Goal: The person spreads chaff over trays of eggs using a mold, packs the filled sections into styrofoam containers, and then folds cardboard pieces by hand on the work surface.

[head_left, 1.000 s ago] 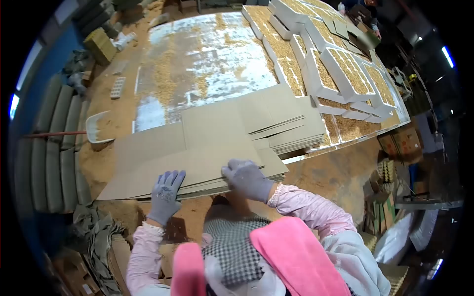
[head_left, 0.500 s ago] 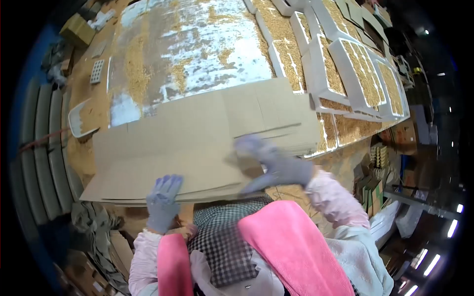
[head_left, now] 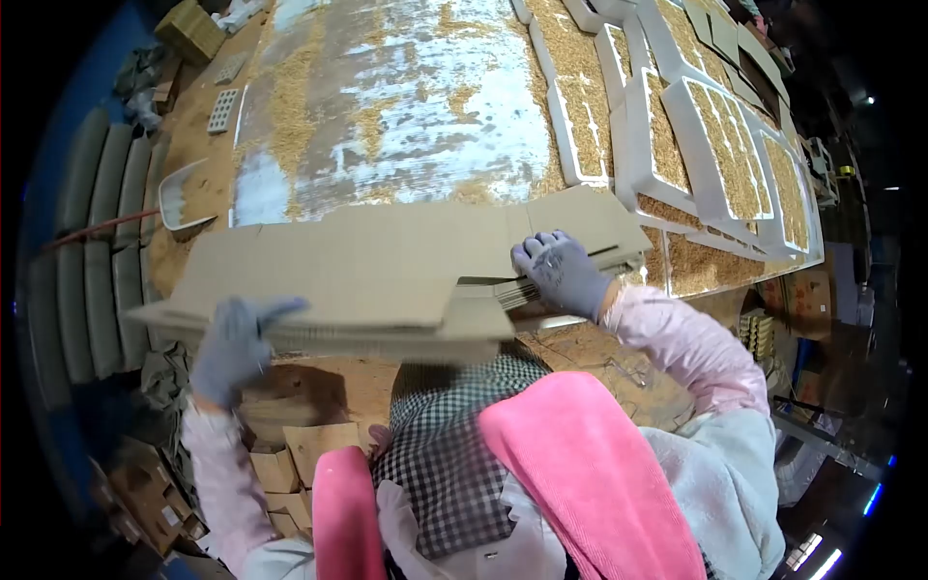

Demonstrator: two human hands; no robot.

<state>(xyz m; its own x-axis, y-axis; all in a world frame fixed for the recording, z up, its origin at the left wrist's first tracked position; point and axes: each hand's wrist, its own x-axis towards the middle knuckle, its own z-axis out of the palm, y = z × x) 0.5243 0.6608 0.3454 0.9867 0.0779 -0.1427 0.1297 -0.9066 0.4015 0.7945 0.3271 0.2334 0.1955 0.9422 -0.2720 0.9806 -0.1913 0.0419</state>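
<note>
A stack of flattened cardboard boxes [head_left: 348, 261] lies across the near end of the work surface, its near edge raised and blurred by motion. My left hand [head_left: 232, 348], in a grey glove, grips the near left edge with the thumb on top; the other fingers are partly hidden. At the stack's right end, my gloved right hand [head_left: 561, 275] has its fingers bent over the slotted flaps and holds them.
White trays [head_left: 720, 155] filled with wood shavings stand at the right. Shavings lie scattered over the whitish board [head_left: 416, 106] behind the cardboard. A white scoop [head_left: 184, 198] is at the left, near grey padded rolls [head_left: 92, 174]. Open cardboard boxes [head_left: 290, 459] are below.
My left hand has moved left along the near edge, which has risen. The right hand has gone from a spread, blurred pose to gripping the right-end flaps.
</note>
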